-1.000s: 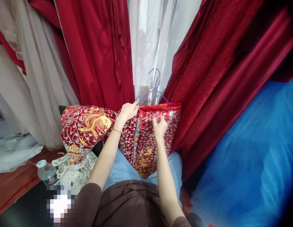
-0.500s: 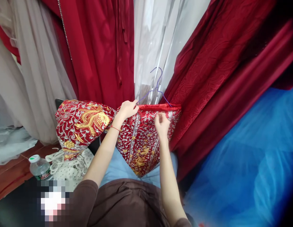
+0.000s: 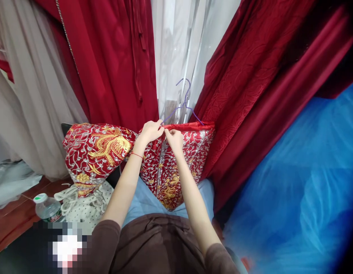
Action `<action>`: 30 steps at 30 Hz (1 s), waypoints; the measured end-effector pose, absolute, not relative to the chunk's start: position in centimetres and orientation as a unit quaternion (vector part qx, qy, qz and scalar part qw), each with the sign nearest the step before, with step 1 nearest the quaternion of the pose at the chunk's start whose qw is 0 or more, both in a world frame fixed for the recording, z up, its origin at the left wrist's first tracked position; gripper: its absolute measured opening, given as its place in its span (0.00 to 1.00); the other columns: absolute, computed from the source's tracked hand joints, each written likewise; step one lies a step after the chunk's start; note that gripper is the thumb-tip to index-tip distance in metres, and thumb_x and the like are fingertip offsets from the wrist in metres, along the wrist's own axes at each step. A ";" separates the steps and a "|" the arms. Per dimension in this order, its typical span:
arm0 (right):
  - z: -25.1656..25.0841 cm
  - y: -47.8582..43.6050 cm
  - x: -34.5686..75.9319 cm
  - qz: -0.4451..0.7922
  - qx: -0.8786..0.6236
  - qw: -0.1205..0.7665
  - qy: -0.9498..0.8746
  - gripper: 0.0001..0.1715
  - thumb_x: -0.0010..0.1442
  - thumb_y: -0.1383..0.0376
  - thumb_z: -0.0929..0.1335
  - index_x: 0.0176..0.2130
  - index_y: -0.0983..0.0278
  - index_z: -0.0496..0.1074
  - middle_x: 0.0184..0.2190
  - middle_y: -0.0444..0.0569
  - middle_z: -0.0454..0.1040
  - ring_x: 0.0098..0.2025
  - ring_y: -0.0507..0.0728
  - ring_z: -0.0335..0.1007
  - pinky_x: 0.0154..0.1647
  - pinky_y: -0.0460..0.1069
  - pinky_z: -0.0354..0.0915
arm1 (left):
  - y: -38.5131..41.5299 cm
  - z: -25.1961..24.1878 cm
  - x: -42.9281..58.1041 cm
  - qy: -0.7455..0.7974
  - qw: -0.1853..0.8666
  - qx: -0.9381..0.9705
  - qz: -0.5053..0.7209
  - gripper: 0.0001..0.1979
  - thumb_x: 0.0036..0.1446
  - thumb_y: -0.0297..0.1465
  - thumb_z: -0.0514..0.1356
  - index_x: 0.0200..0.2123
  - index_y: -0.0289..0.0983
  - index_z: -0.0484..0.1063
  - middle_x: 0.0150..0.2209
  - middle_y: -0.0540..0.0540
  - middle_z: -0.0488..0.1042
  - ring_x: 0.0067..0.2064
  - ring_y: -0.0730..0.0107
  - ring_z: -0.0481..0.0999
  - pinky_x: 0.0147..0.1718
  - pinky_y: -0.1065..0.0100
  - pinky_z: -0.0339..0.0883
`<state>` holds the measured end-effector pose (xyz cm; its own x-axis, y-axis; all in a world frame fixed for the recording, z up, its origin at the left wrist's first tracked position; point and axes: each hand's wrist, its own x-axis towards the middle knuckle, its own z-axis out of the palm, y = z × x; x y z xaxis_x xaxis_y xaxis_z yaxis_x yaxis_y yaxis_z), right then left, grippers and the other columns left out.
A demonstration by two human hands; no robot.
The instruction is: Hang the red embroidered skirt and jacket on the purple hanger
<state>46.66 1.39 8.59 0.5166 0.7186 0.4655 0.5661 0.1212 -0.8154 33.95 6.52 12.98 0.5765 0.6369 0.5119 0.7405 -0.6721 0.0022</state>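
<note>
A red garment (image 3: pixel 190 152) with silver and gold embroidery lies over my lap, its satin top edge at the lower bar of a purple wire hanger (image 3: pixel 185 101). The hanger's hook points up, away from me. My left hand (image 3: pixel 151 132) is closed on the garment's top edge near the hanger's left end. Right beside it, my right hand (image 3: pixel 174 140) pinches at the same edge, fingertips almost touching the left ones. What lies between the right fingertips is too small to make out. Another embroidered red piece (image 3: pixel 99 152) spreads out to the left.
Red gowns (image 3: pixel 113 57) and a white curtain-like cloth (image 3: pixel 173 49) hang close ahead. Blue tulle (image 3: pixel 296 182) fills the right side. At lower left stand a plastic bottle (image 3: pixel 48 208) and a dotted white cloth bag (image 3: pixel 85 205). Beige fabric (image 3: pixel 39 95) hangs at far left.
My right hand has moved left along the garment's top edge and now meets the left hand. The left hand keeps its hold. The view has shifted slightly.
</note>
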 end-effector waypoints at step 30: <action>6.3 -1.4 49.0 0.027 -0.767 0.419 -0.486 0.13 0.57 0.61 0.64 0.24 0.62 0.70 0.27 0.50 0.75 0.38 0.61 0.70 0.46 0.55 0.62 | 4.9 12.1 35.1 -0.371 0.106 -0.890 -0.242 0.24 0.58 0.40 0.58 0.54 0.33 0.67 0.44 0.38 0.80 0.48 0.52 0.78 0.47 0.61 0.66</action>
